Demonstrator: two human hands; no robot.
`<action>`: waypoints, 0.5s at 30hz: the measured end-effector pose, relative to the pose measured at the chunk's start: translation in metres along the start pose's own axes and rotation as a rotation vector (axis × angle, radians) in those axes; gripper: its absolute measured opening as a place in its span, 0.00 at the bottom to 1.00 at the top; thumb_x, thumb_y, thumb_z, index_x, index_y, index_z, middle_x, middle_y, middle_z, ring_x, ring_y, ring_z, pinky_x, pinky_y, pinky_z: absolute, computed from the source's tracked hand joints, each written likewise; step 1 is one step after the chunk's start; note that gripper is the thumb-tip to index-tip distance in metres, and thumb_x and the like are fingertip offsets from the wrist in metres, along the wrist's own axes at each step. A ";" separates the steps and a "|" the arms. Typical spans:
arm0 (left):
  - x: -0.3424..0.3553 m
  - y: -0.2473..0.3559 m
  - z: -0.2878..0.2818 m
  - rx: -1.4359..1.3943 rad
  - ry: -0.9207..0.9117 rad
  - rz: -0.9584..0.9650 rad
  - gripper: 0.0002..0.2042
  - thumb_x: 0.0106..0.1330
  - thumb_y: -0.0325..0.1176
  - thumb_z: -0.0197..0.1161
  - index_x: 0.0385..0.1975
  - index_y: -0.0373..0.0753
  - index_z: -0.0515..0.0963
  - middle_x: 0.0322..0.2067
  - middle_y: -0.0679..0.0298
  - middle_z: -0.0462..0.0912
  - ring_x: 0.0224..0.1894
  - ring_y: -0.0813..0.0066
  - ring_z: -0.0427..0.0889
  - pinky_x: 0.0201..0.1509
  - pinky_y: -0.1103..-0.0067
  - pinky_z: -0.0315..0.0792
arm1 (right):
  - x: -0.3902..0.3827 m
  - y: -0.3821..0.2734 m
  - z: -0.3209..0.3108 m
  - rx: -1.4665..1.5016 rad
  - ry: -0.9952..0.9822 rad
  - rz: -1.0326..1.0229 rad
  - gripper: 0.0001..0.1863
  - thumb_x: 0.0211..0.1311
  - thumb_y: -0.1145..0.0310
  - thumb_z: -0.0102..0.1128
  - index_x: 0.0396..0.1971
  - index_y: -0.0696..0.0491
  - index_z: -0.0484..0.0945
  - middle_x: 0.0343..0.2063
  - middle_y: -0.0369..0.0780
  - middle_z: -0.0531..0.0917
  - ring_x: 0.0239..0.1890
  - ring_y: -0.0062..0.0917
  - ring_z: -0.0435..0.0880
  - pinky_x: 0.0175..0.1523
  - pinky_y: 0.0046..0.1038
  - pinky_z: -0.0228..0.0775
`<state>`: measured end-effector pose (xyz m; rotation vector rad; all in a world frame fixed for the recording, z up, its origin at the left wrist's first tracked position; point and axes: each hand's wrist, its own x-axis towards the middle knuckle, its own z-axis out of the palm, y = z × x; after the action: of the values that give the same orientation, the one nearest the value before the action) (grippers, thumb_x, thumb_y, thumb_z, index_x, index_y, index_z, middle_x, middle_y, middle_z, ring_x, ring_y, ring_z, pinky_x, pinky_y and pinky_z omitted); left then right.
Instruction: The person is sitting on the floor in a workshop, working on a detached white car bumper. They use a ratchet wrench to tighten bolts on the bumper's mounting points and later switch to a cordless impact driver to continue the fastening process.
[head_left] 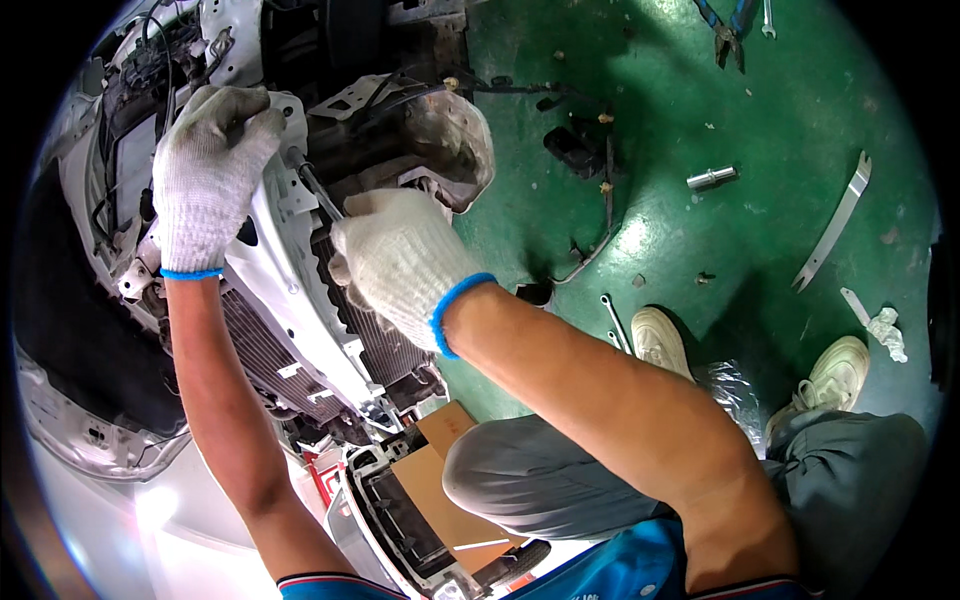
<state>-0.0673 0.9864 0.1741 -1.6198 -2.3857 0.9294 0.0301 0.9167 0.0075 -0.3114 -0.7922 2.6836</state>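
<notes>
My right hand (395,265), in a white knit glove with a blue cuff, is closed round a metal wrench (322,192). The tool's far end meets the white metal crossbar (285,265) at the front of a stripped-down car. Farther left, my left hand (215,165), gloved alike, rests at the top of that crossbar with its fingers curled. Whatever lies under those fingers is hidden. Dark finned radiators (385,330) sit below and beside the crossbar.
On the green floor lie a wiring harness (608,205), a metal socket (712,177), blue-handled pliers (728,42), a flat pry bar (835,222) and a spanner (616,322). Clear plastic film (733,395) lies between my shoes. Cardboard (430,495) is near my knee.
</notes>
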 end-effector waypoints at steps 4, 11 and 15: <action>-0.002 0.001 0.000 0.011 0.005 -0.025 0.15 0.64 0.41 0.67 0.42 0.36 0.86 0.41 0.59 0.86 0.43 0.64 0.86 0.51 0.72 0.78 | -0.023 -0.036 -0.002 -0.805 0.339 -0.319 0.04 0.57 0.72 0.64 0.31 0.56 0.82 0.26 0.46 0.83 0.27 0.32 0.88 0.27 0.30 0.79; 0.000 0.001 -0.001 0.026 0.004 -0.009 0.16 0.64 0.42 0.67 0.43 0.36 0.86 0.42 0.59 0.86 0.44 0.63 0.86 0.51 0.72 0.78 | -0.024 -0.038 -0.006 -1.010 0.112 -0.184 0.11 0.60 0.69 0.59 0.38 0.58 0.83 0.32 0.48 0.89 0.30 0.38 0.91 0.32 0.41 0.81; -0.003 0.001 0.004 0.031 -0.004 -0.042 0.17 0.64 0.43 0.66 0.43 0.36 0.86 0.42 0.59 0.86 0.44 0.63 0.86 0.51 0.72 0.78 | -0.011 -0.038 -0.024 -0.726 -0.130 0.096 0.13 0.65 0.67 0.57 0.42 0.59 0.84 0.35 0.55 0.88 0.42 0.45 0.90 0.45 0.41 0.82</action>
<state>-0.0667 0.9822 0.1716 -1.5528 -2.3860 0.9581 0.0566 0.9547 0.0107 -0.3420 -1.8186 2.4115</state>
